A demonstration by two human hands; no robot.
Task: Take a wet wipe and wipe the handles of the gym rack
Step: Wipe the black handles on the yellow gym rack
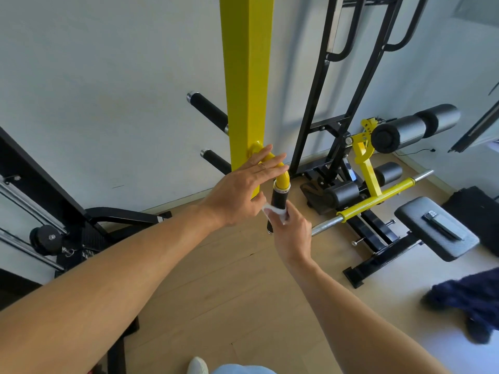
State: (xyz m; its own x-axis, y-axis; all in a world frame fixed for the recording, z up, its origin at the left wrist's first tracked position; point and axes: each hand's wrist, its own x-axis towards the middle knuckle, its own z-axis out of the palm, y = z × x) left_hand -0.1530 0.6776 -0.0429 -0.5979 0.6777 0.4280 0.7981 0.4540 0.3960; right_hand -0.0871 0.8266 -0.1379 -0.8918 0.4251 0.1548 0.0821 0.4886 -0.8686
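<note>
A yellow upright post (247, 76) of the gym rack carries a curved yellow arm ending in a black grip handle (279, 198) that points down. My right hand (290, 230) holds a white wet wipe (275, 211) wrapped against the lower part of that black handle. My left hand (243, 187) lies with straight fingers over the yellow curved arm just above the handle. Two more black handles (208, 110) (216, 160) stick out to the left of the post.
A black and yellow weight bench (437, 225) with foam rollers (413, 128) stands on the wooden floor to the right. Black rack uprights (324, 90) lean by the wall. A black machine frame (40, 190) is on the left. Dark blue cloth (469, 300) lies at right.
</note>
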